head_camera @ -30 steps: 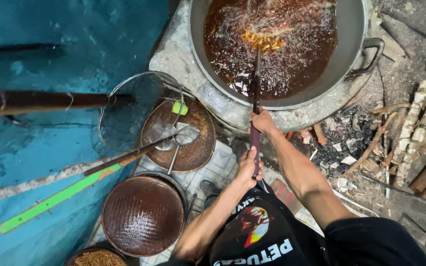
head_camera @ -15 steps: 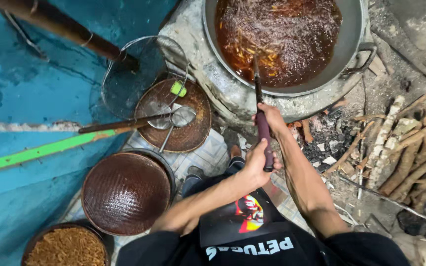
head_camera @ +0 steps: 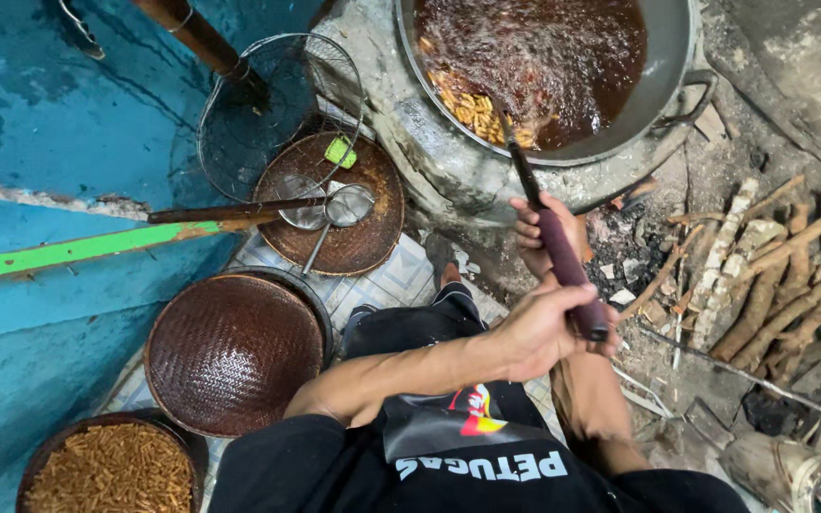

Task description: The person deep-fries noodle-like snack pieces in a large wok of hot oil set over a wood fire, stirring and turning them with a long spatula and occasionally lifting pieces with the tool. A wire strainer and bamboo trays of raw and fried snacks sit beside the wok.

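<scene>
The big round metal wok (head_camera: 662, 85) at 1 o'clock looks dull grey, its dark oil glossy. The long stirring stick (head_camera: 563, 261) has a matt purple-brown handle. The round woven basket (head_camera: 233, 351) at 8 o'clock looks rough.

A round brown woven basket (head_camera: 233, 353) lay beside a bowl of fried yellow sticks (head_camera: 109, 470). A wire mesh skimmer (head_camera: 277, 109) rested near a green-painted wooden plank (head_camera: 78, 251). Split firewood (head_camera: 772, 275) lay piled rightward.
</scene>
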